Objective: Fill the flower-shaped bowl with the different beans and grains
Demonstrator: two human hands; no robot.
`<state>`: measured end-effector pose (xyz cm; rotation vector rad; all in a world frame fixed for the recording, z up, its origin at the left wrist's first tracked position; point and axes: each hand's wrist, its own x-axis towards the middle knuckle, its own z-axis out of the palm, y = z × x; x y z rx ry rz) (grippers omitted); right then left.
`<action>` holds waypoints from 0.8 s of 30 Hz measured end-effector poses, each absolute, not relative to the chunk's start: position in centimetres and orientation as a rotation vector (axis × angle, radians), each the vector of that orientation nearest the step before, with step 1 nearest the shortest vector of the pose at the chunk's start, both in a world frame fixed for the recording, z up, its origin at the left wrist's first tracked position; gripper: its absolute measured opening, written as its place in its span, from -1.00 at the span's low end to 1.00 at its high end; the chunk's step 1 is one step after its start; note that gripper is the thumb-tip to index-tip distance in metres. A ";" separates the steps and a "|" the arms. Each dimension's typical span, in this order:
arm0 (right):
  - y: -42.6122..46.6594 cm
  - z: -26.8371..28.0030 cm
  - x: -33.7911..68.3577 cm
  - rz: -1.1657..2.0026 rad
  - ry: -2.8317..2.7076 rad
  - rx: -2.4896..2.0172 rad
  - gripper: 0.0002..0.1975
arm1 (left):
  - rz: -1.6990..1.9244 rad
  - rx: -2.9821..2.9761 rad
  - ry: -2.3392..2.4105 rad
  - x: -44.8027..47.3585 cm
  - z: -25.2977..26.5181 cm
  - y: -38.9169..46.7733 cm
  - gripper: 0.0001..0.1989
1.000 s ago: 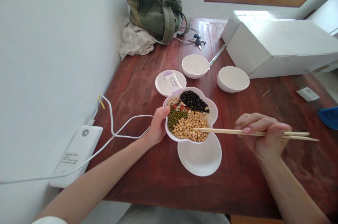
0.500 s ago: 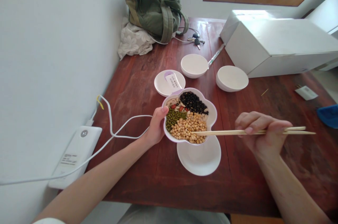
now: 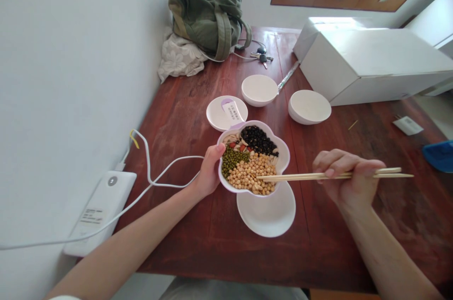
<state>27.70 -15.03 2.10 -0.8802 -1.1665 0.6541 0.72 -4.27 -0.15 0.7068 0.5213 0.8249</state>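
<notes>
My left hand (image 3: 211,168) grips the left rim of a flower-shaped tray (image 3: 284,158), thumb over the edge and fingers hidden beneath. Heaped in the tray are black beans (image 3: 257,139), green mung beans (image 3: 232,160), yellow soybeans (image 3: 253,175) and a mix of pale seeds with a few red pieces (image 3: 242,147). Pinched in my right hand (image 3: 348,175) is a pair of wooden chopsticks (image 3: 297,177), held level and pointing left. Their tips touch the soybeans; whether a bean sits between them I cannot tell. Partly under the tray's near side is a white plate (image 3: 267,217).
Beyond the tray stand two white bowls (image 3: 260,88) (image 3: 309,105) and a small plate (image 3: 215,113) with a printed label. A white box (image 3: 375,59), a green bag (image 3: 208,12) and keys (image 3: 262,58) lie farther back. At left, a white power bank (image 3: 102,210) trails a cable (image 3: 150,158).
My right hand and the chopsticks have shifted slightly left, the tips still among the soybeans. The left hand and tray hold nearly still; the view has tilted a little.
</notes>
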 end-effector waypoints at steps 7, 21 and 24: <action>-14.9 1.8 27.4 0.653 -1.131 -0.865 -0.40 | 0.820 0.710 0.520 0.8 0.1 -4.3 -0.36; -15.2 2.1 27.0 0.776 -1.068 -0.811 -0.45 | 0.807 0.708 0.537 0.8 0.5 -4.3 -0.34; -15.2 2.2 27.1 0.774 -1.056 -0.809 -0.47 | 0.800 0.708 0.542 0.8 0.5 -4.4 -0.32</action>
